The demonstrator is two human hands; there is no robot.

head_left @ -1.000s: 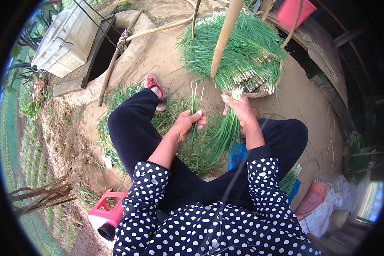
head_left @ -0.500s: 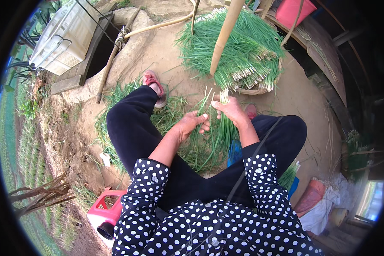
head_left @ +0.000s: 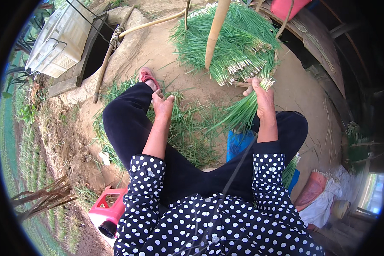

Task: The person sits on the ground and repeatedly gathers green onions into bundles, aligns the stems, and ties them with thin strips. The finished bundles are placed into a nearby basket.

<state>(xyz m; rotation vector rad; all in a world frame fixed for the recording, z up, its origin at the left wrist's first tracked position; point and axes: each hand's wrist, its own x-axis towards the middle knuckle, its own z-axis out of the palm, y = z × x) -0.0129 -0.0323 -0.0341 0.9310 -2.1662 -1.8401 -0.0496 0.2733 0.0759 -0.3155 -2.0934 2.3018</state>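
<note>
My right hand grips a bunch of garlic chives, its pale cut ends up by the thumb and the green blades trailing down to the left. My left hand is beside my left knee with its fingers curled, above loose chive blades; whether it holds any is hidden. Just beyond my right hand lies a large pile of garlic chives, the nearest white ends pointing toward me. Between my legs, scattered green trimmings cover the ground.
A wooden pole slants in front of the pile. At the far left stands a white plastic crate on boards. A blue item sits by my right thigh, a red and white stool at my lower left. Upper right is a pink container.
My hands have parted. The right one has moved right with the chive bunch, toward the near edge of the pile. The left one, which held a few stalks, has swung left to my knee.
</note>
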